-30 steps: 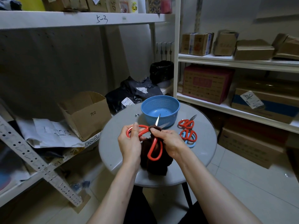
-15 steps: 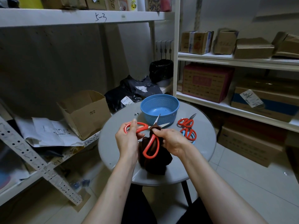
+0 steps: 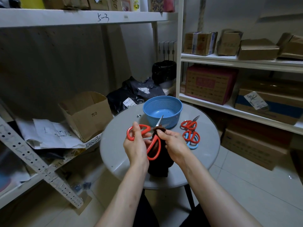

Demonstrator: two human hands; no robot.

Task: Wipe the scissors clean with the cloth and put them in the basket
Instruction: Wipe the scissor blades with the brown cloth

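Cloth [image 3: 159, 166] shifted along scissors [image 3: 145, 126]; left hand [image 3: 136, 148] grips handle, right hand [image 3: 173, 143] pinches cloth round blade.

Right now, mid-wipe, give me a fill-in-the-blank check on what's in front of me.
1. The left hand holds the open scissors by a ____ handle loop.
2. The right hand pinches a dark ____ against those scissors.
3. The blue basket holds ____ scissors.
4. The spare scissors lie on the table to the ____ of the right hand.
Missing words: red; cloth; no; right.
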